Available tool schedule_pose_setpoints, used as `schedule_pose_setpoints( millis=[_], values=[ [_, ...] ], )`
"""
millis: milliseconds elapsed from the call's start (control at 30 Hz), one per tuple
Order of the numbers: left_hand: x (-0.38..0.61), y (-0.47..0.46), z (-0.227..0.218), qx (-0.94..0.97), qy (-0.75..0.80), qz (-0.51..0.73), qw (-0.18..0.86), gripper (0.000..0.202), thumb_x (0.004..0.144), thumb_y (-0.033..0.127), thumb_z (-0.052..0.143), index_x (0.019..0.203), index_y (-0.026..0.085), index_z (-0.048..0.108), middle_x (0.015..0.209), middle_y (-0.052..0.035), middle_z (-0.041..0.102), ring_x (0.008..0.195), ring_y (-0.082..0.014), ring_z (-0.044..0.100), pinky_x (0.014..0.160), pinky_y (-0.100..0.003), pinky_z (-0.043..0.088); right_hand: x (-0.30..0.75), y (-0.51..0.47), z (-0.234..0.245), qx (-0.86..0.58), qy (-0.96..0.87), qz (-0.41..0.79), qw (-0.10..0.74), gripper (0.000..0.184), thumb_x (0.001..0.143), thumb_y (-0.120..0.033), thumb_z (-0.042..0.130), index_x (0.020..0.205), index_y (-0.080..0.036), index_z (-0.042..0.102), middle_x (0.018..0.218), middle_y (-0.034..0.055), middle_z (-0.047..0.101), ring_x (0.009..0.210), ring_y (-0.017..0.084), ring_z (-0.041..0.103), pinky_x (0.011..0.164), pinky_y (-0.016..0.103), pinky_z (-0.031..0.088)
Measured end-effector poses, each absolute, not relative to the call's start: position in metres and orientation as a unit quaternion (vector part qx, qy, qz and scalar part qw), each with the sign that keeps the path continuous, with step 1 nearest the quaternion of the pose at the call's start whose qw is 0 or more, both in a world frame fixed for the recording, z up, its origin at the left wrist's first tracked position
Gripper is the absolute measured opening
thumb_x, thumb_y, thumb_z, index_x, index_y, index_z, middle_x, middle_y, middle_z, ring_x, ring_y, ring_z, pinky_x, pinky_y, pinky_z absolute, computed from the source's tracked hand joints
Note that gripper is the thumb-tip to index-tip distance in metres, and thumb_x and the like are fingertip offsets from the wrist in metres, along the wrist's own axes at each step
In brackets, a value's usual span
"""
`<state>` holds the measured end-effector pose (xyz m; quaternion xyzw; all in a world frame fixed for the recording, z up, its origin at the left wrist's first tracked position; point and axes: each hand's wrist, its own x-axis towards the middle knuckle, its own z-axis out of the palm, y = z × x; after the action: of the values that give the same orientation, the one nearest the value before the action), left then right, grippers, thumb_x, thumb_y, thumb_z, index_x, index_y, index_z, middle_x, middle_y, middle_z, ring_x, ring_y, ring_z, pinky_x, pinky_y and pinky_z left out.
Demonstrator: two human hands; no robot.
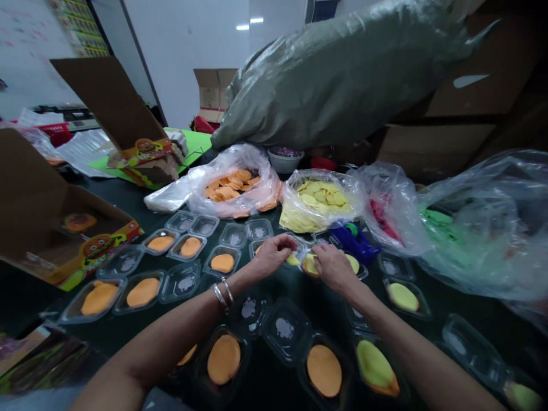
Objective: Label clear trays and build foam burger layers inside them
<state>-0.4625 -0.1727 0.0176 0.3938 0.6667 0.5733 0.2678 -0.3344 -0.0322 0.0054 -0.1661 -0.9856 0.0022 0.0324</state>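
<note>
Yellow disc (pixel 293 259), just below the curled fingers of the left hand (pixel 274 252); second disc (pixel 310 263), at the bunched fingertips of the right hand (pixel 334 266). Whether either grip pinches its disc is too small to tell. Forearms (pixel 180 325) converge, hands near each other, above the dark surface (pixel 299 288).

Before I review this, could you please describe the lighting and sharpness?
Head view: two white glare streaks mark the wall; head view: cardboard boxes at upper right sink into shadow; head view: the yellow disc in the lower-right corner is blurred, while left hand and right hand look clearer.
</note>
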Motion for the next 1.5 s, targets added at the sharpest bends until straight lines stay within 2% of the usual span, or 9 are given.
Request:
schedule_pose_setpoints(
  millis=[200, 333, 567, 767, 967, 1133, 1267, 1333, 1500],
  values=[
    [-0.459, -0.173, 0.015, 0.417, 0.673, 0.559, 0.247, 0.020, 0.070, 0.004, 0.048, 0.077, 0.014, 0.063, 0.075, 0.0012, 0.063, 0.072, -0.0109, 0.056, 0.072, -0.023, 0.045, -0.330, -0.032, -0.004, -0.086, -0.996, 0.003, -0.011, 0.019, 0.091, -0.019, 0.047, 0.094, -0.019, 0.066, 0.101, 0.0096, 0.065, 0.095, 0.024, 0.054, 0.077, 0.031, 0.038],
    [-0.461, -0.173, 0.016, 0.419, 0.680, 0.550, 0.244, 0.021, 0.069, 0.003, 0.048, 0.077, 0.014, 0.063, 0.076, 0.0011, 0.063, 0.072, -0.0108, 0.056, 0.071, -0.023, 0.044, -0.330, -0.026, -0.005, -0.122, -0.992, 0.016, -0.008, 0.023, 0.092, -0.019, 0.044, 0.106, -0.018, 0.063, 0.099, 0.0099, 0.065, 0.085, 0.021, 0.059, 0.068, 0.029, 0.038],
    [-0.469, -0.168, 0.009, 0.416, 0.683, 0.546, 0.250, 0.022, 0.068, 0.004, 0.046, 0.077, 0.014, 0.064, 0.075, 0.0012, 0.064, 0.070, -0.0107, 0.055, 0.069, -0.022, 0.044, -0.330, -0.010, 0.002, -0.047, -0.997, 0.047, -0.038, 0.021, 0.082, -0.015, 0.058, 0.101, -0.019, 0.065, 0.100, 0.0063, 0.064, 0.095, 0.021, 0.056, 0.080, 0.028, 0.039],
    [-0.473, -0.162, 0.004, 0.416, 0.685, 0.544, 0.248, 0.021, 0.069, 0.005, 0.047, 0.077, 0.014, 0.064, 0.075, 0.0012, 0.064, 0.070, -0.0105, 0.055, 0.068, -0.022, 0.044, -0.337, -0.014, 0.004, -0.036, -0.997, 0.041, -0.059, 0.011, 0.082, -0.019, 0.057, 0.084, -0.017, 0.067, 0.093, 0.0101, 0.065, 0.089, 0.024, 0.057, 0.070, 0.030, 0.039],
    [-0.476, -0.161, 0.008, 0.415, 0.685, 0.544, 0.251, 0.020, 0.069, 0.005, 0.048, 0.079, 0.014, 0.064, 0.076, 0.0009, 0.064, 0.070, -0.0103, 0.056, 0.067, -0.021, 0.044, -0.339, -0.015, 0.001, -0.072, -0.994, 0.068, -0.039, 0.013, 0.081, -0.017, 0.053, 0.085, -0.016, 0.066, 0.095, 0.0123, 0.064, 0.090, 0.025, 0.058, 0.068, 0.030, 0.040],
    [-0.465, -0.164, 0.014, 0.421, 0.659, 0.559, 0.275, 0.021, 0.068, 0.005, 0.049, 0.082, 0.014, 0.062, 0.079, 0.0003, 0.063, 0.072, -0.0101, 0.056, 0.069, -0.021, 0.045, -0.334, -0.016, 0.016, -0.086, -0.982, 0.164, -0.021, 0.014, 0.082, -0.021, 0.053, 0.087, -0.018, 0.066, 0.093, 0.0067, 0.066, 0.085, 0.020, 0.060, 0.074, 0.027, 0.042],
    [-0.434, -0.177, 0.037, 0.496, 0.584, 0.564, 0.310, 0.023, 0.072, 0.008, 0.051, 0.090, 0.016, 0.062, 0.091, -0.0021, 0.063, 0.086, -0.0132, 0.057, 0.080, -0.025, 0.046, -0.314, -0.034, 0.044, -0.142, -0.840, 0.522, 0.031, 0.028, 0.088, -0.031, 0.043, 0.105, -0.017, 0.061, 0.095, 0.0061, 0.066, 0.083, 0.018, 0.061, 0.070, 0.027, 0.046],
    [-0.417, -0.187, 0.048, 0.508, 0.564, 0.564, 0.327, 0.019, 0.075, 0.011, 0.054, 0.091, 0.017, 0.062, 0.093, -0.0029, 0.062, 0.090, -0.0142, 0.057, 0.083, -0.027, 0.046, -0.294, -0.047, 0.052, -0.153, -0.731, 0.664, 0.039, 0.031, 0.085, -0.040, 0.049, 0.104, -0.018, 0.061, 0.091, 0.0035, 0.065, 0.077, 0.016, 0.061, 0.065, 0.025, 0.046],
    [-0.376, -0.214, 0.040, 0.446, 0.582, 0.553, 0.396, 0.017, 0.076, 0.018, 0.061, 0.093, 0.016, 0.058, 0.085, -0.0009, 0.060, 0.074, -0.0110, 0.054, 0.067, -0.022, 0.045, -0.227, -0.083, 0.039, -0.193, -0.724, 0.654, 0.109, 0.026, 0.074, -0.036, 0.063, 0.092, -0.019, 0.059, 0.081, 0.0008, 0.063, 0.072, 0.015, 0.058, 0.063, 0.026, 0.045]
  ],
)
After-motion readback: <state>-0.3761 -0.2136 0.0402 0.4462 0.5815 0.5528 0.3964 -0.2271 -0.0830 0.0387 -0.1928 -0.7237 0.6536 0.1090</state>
